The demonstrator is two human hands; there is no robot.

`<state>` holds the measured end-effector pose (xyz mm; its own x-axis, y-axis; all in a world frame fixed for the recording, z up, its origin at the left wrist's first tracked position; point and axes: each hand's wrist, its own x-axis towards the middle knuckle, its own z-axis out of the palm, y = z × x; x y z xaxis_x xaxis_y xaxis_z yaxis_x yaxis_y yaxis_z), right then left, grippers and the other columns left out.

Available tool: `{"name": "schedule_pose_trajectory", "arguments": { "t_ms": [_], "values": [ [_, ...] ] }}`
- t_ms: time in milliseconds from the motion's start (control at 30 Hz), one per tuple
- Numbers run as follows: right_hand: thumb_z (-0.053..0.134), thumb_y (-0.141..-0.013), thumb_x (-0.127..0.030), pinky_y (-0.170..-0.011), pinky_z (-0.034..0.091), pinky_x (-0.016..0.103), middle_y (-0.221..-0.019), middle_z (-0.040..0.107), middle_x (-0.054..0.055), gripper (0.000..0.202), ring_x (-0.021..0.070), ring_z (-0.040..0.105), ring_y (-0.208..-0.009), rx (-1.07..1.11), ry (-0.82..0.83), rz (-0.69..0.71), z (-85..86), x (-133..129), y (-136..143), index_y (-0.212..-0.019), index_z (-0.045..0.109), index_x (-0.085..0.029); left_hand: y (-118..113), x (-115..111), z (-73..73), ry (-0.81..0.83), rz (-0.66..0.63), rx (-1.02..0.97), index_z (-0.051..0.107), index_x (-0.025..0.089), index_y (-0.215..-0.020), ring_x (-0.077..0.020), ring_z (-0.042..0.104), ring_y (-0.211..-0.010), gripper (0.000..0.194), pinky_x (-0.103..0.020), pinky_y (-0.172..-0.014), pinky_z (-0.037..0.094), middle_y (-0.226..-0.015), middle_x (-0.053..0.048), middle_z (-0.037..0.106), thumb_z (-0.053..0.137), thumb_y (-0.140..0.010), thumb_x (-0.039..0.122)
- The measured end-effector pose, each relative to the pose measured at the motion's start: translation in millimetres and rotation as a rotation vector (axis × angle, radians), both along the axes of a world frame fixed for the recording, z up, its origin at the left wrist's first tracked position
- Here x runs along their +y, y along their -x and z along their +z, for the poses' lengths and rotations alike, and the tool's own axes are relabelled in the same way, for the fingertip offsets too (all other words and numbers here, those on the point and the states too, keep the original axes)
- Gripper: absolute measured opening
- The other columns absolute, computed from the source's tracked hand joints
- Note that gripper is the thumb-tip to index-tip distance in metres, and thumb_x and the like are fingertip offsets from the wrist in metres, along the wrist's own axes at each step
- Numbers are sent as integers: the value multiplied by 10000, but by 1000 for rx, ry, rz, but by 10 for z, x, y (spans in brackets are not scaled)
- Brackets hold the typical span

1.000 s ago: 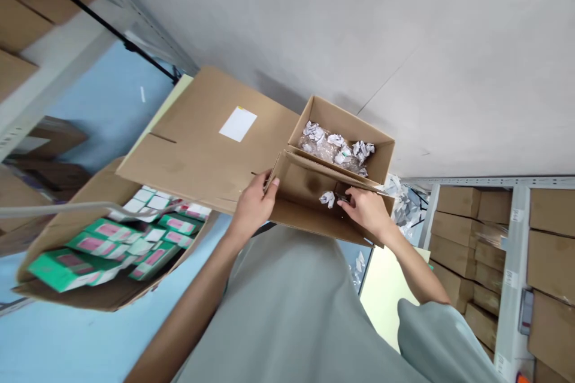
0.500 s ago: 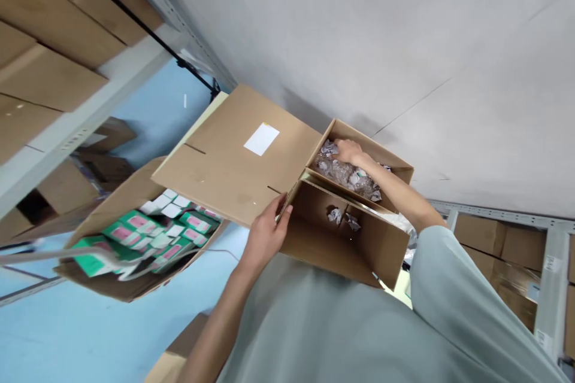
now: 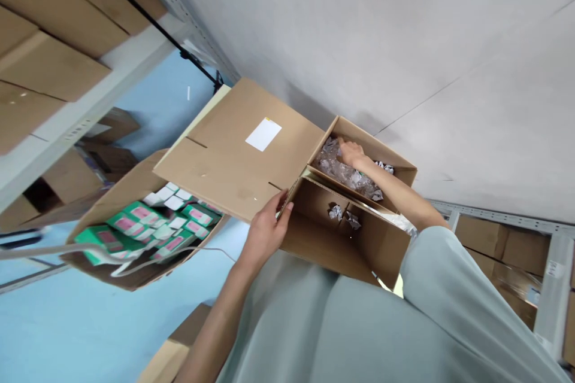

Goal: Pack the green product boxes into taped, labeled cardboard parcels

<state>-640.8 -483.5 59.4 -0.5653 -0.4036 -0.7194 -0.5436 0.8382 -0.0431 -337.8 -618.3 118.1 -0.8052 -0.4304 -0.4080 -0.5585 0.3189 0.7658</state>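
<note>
The left hand [image 3: 265, 233] pinches the near corner edge of the open cardboard box [image 3: 332, 239], its grip clamped on the rim. The right hand [image 3: 350, 152] reaches into the farther box [image 3: 395, 164], fingers resting on the clear wrapped packets [image 3: 345, 173]; whether its grip is closed cannot be told. Two packets [image 3: 344, 215] lie inside the near box. A carton of green-and-pink boxes [image 3: 148, 227] sits to the left.
</note>
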Motion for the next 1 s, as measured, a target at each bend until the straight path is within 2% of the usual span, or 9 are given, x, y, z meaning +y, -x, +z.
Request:
{"name": "schedule_pose_trajectory", "arguments": {
  "t_ms": [133,267,333,400,533,700,800,933,1000],
  "values": [
    [662,-1072,-437,-1131,591,516,-1666,566,236,807,402,736,-1300,172,317,-86,780,624,-332,-1761,324,-189,72,-21,-9,25,-46,3,651,152,-1460,-342,716,-1368,600,-490,-1214,534,-1475,-186,745,486,-1021,526],
    [587,-1106,-506,-1042,651,529,-1642,595,167,798,337,756,-1231,420,683,-295,1687,1303,-1093,-1793,242,-293,103,-13,20,41,-84,-3,667,172,-1442,-342,712,-1359,567,-495,-1216,525,-1463,-167,754,470,-1026,503],
    [555,-1117,-525,-929,689,523,-1609,614,164,811,328,754,-1219,577,830,-418,2013,1524,-1565,-1805,170,-333,106,0,31,46,-89,-9,671,175,-1442,-336,712,-1349,570,-482,-1207,529,-1455,-157,758,461,-1027,504],
    [552,-1114,-530,-857,701,523,-1564,629,166,803,346,739,-1251,785,941,-522,2187,1631,-2013,-1800,169,-362,107,9,31,46,-94,-9,669,183,-1447,-329,709,-1343,569,-473,-1201,528,-1455,-146,758,459,-1028,504],
    [501,-1123,-527,-878,699,570,-1607,557,178,769,404,659,-1406,1074,1032,-643,2152,1565,-2666,-1801,168,-380,110,2,11,66,-115,-33,672,186,-1430,-345,700,-1345,553,-484,-1189,525,-1440,-156,760,476,-1021,502],
    [664,-1058,-603,-882,718,478,-1691,534,145,871,341,760,-1263,622,847,-669,1960,1451,-3045,-1790,236,-401,94,-22,-22,107,-141,-48,700,198,-1354,-364,729,-1263,505,-492,-1121,561,-1354,-161,786,479,-1018,503],
    [617,-1061,-671,-864,707,443,-1664,572,172,827,305,809,-1133,610,609,-777,1842,1680,-3187,-1759,337,-326,72,-27,-48,129,-160,-35,710,203,-1328,-377,729,-1264,483,-516,-1124,559,-1333,-164,794,500,-1007,497],
    [563,-1051,-704,-1063,617,541,-1554,648,272,825,406,686,-1389,774,317,-946,1517,2122,-3372,-1658,482,-152,27,-51,-83,138,-201,-34,711,209,-1322,-409,726,-1292,493,-545,-1115,566,-1340,-183,791,523,-990,522],
    [550,-1044,-684,-1058,606,513,-1449,705,301,774,401,713,-1340,734,252,-1067,1320,2232,-3473,-1543,571,-92,-16,-94,-113,130,-224,-20,709,208,-1316,-413,730,-1290,502,-546,-1110,572,-1336,-193,791,542,-979,540]
  ]
}}
